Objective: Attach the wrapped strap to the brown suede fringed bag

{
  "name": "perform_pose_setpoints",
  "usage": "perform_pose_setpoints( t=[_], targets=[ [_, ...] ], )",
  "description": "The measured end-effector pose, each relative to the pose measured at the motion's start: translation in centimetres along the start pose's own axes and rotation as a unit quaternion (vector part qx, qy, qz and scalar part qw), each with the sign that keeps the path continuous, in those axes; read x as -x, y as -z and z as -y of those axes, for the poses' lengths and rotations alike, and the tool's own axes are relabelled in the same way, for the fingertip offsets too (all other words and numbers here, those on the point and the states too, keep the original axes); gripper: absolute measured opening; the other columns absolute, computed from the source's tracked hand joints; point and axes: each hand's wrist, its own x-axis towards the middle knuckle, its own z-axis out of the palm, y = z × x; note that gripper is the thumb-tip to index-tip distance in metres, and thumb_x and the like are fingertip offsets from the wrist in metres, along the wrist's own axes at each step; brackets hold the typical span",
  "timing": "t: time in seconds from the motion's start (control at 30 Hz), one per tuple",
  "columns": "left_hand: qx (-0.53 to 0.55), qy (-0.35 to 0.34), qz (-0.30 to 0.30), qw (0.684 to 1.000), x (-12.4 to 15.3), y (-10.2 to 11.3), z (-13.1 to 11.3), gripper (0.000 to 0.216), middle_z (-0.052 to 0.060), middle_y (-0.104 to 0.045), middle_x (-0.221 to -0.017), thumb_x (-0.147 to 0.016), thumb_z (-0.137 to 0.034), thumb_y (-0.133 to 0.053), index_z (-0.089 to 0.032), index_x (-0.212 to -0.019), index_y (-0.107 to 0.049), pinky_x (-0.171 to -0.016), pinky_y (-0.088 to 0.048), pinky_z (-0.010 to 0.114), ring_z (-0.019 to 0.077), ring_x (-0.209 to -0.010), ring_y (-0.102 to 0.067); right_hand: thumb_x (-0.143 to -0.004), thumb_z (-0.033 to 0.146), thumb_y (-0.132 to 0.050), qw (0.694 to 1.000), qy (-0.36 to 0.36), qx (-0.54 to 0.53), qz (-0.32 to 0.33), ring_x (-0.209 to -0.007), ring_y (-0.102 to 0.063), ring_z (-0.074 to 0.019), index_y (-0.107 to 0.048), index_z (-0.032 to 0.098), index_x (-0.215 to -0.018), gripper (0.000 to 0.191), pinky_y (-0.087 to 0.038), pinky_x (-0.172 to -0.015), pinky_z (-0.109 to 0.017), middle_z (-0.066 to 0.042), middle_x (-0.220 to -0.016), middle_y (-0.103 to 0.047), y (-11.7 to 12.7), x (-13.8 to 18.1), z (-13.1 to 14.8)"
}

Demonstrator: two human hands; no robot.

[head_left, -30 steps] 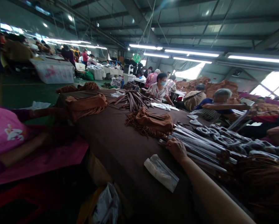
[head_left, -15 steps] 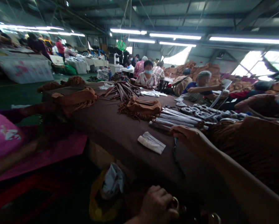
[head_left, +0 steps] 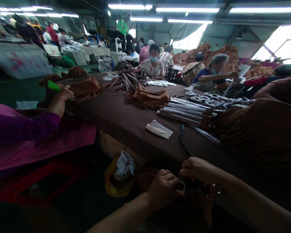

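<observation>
Below the table's near edge, a brown bag (head_left: 206,207) with shiny metal rings lies in deep shadow. My left hand (head_left: 163,187) is closed on its upper edge, beside a pale metal ring (head_left: 182,186). Just to the right, my right hand (head_left: 196,169) is over the bag's opening, fingers bent and pressed together. What those fingers hold, if anything, is hidden. A dark braided cord (head_left: 181,137) lies on the brown-covered table (head_left: 126,126) and runs down towards my right hand; whether they touch I cannot tell.
Wrapped straps (head_left: 184,113), a fringed brown bag (head_left: 150,97), a white packet (head_left: 159,129) and loose brown strips (head_left: 128,81) lie on the table. Fringed brown material (head_left: 259,129) is piled at right. A co-worker's purple sleeve (head_left: 36,126) reaches in from the left, near a red stool (head_left: 50,171).
My right hand has come from the wrapped straps down to the bag beside my left hand. The left stays on the bag. The co-worker's arm at left now reaches over a fringed bag.
</observation>
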Motion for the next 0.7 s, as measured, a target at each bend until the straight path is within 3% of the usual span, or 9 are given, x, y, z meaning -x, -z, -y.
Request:
perform_pose_setpoints(
  t=[0.17, 0.4, 0.57, 0.7],
  targets=[
    [0.002, -0.019, -0.017, 1.000, 0.4, 0.2, 0.3, 0.052, 0.002, -0.063, -0.086, -0.088, -0.065, -0.040, -0.018, -0.089, -0.059, -0.080, -0.035, 0.030, 0.0151, -0.085, -0.054, -0.080, 0.049, -0.051, 0.996, -0.005, -0.075, 0.040, -0.044, -0.038, -0.0055, -0.058, 0.016, -0.061, 0.038, -0.023, -0.042, -0.020, 0.004, -0.050, -0.050, -1.3, -0.6, -1.1],
    [-0.014, -0.013, -0.013, 1.000, 0.5, 0.3, 0.8, 0.048, 0.001, -0.064, -0.085, -0.087, -0.063, -0.046, -0.018, -0.089, -0.062, -0.078, -0.036, 0.031, 0.0145, -0.085, -0.054, -0.078, 0.049, -0.053, 0.983, -0.007, -0.168, 0.067, -0.044, -0.030, -0.0042, -0.051, 0.016, -0.054, 0.041, -0.020, -0.043, -0.021, 0.005, -0.046, -0.042, -2.6, -2.2, -1.9],
    [-0.011, -0.018, -0.003, 1.000, 0.6, 0.4, 0.8, 0.048, 0.002, -0.064, -0.087, -0.087, -0.063, -0.047, -0.018, -0.094, -0.063, -0.078, -0.036, 0.032, 0.0151, -0.086, -0.054, -0.077, 0.048, -0.055, 0.982, -0.013, -0.173, 0.072, -0.044, -0.031, -0.0043, -0.050, 0.016, -0.055, 0.039, -0.021, -0.043, -0.021, 0.005, -0.046, -0.043, -2.7, -2.3, -2.2],
    [-0.004, -0.032, 0.014, 0.999, 0.8, 0.0, 0.7, 0.048, 0.002, -0.064, -0.089, -0.085, -0.063, -0.049, -0.018, -0.095, -0.062, -0.078, -0.035, 0.031, 0.0150, -0.086, -0.054, -0.078, 0.048, -0.055, 0.981, 0.023, -0.156, 0.117, -0.045, -0.031, -0.0042, -0.051, 0.016, -0.056, 0.039, -0.022, -0.043, -0.020, 0.006, -0.047, -0.042, -2.1, -2.1, -2.2]
  ],
)
